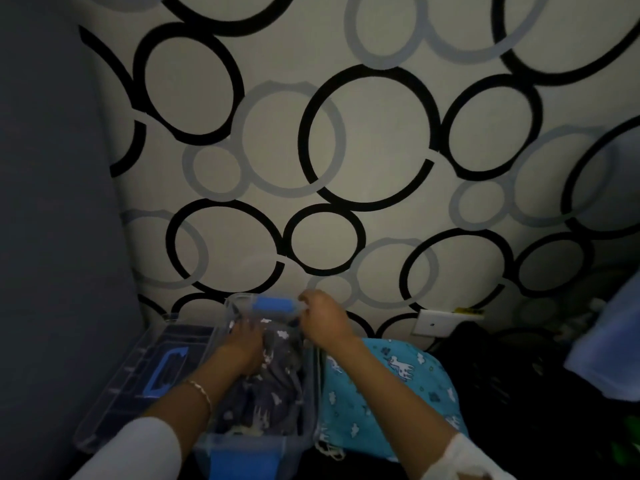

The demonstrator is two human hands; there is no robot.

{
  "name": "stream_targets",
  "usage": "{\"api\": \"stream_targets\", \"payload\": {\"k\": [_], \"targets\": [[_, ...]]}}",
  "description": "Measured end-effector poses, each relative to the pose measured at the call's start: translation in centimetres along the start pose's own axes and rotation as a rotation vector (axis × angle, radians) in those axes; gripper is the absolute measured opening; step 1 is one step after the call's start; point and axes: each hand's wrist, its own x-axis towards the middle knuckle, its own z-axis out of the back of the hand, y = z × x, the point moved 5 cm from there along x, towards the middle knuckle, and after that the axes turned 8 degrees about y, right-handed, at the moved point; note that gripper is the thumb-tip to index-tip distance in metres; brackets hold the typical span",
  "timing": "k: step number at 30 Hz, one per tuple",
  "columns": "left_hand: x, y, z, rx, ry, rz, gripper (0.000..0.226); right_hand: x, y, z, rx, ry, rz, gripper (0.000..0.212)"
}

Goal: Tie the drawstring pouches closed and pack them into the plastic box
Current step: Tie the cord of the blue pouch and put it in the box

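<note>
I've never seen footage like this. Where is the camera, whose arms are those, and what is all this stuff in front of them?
There is no machine here. A person wears a wide-angle camera on the head, so you look down along their own two arms.

The left hand presses down on dark grey patterned pouches lying in a clear plastic box with blue latches. The right hand is at the box's far rim with its fingers curled. The picture is too blurred to tell whether it grips anything.

The box's lid lies flat to the left of the box. A turquoise pouch with white prints lies just right of the box, outside it. Behind everything is a wall patterned with black and grey rings.
</note>
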Motion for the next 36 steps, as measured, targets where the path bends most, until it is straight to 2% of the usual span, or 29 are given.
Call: {"api": "stream_targets", "payload": {"k": [1, 2, 3, 4, 6, 7, 9, 13, 17, 20, 22, 24, 26, 28, 30, 33, 36], "targets": [[0.3, 0.2, -0.5, -0.049, 0.047, 0.001, 0.094, -0.7, -1.5, 1.0, 0.01, -0.048, -0.056, 0.023], [0.5, 0.3, -0.7, -0.065, 0.064, 0.006, 0.093, -1.4, -3.2, 1.3, -0.015, -0.036, -0.117, 0.014], [0.5, 0.0, -0.7, -0.06, 0.04, 0.016, 0.085, -2.3, -4.9, 1.2, -0.057, 0.02, -0.187, 0.015], [0.3, -0.3, -0.4, -0.049, -0.004, 0.023, 0.073, -3.1, -6.3, 0.4, -0.103, 0.117, -0.251, 0.025], [-0.5, -1.5, 0.7, -0.044, -0.126, 0.016, 0.048, -5.2, -8.4, -2.3, -0.127, 0.342, -0.334, 0.027], [-1.0, -2.2, 1.4, -0.06, -0.2, 0.002, 0.041, -6.4, -8.9, -3.9, -0.097, 0.416, -0.36, 0.032], [-2.0, -3.9, 2.6, -0.124, -0.339, -0.027, 0.042, -8.3, -9.1, -7.2, -0.034, 0.457, -0.405, 0.053], [-4.4, -7.7, 4.4, -0.274, -0.545, -0.144, 0.045, -10.0, -7.9, -10.1, -0.115, 0.362, -0.393, 0.037], [-6.2, -11.0, 4.5, -0.236, -0.572, -0.332, 0.054, -10.1, -8.5, -7.9, -0.08, 0.281, -0.37, 0.029], [-6.5, -13.9, 3.8, -0.205, -0.336, -0.462, 0.074, -10.2, -9.0, -2.7, -0.11, 0.187, -0.281, 0.024], [-6.3, -16.3, 3.0, -0.127, -0.111, -0.474, 0.091, -10.6, -9.3, 1.3, -0.084, 0.114, -0.2, 0.021], [-6.0, -18.6, 2.6, -0.012, -0.006, -0.445, 0.093, -11.3, -9.5, 5.2, -0.081, 0.054, -0.148, 0.024], [-6.0, -20.9, 3.5, 0.063, -0.105, -0.413, 0.071, -12.0, -10.0, 9.2, -0.151, -0.016, -0.159, 0.021], [-6.4, -22.3, 5.7, 0.09, -0.382, -0.375, 0.038, -12.9, -10.7, 13.3, -0.226, -0.109, -0.201, 0.017], [-7.2, -22.8, 8.1, -0.04, -0.589, -0.354, 0.02, -13.8, -11.2, 17.3, -0.235, -0.218, -0.23, 0.013], [-8.4, -22.8, 11.1, -0.35, -0.687, -0.403, 0.017, -15.3, -11.7, 22.1, -0.128, -0.382, -0.253, 0.028], [-10.0, -23.2, 13.8, -0.493, -0.77, -0.485, 0.024, -16.0, -11.6, 24.7, 0.043, -0.518, -0.22, 0.027]]}}
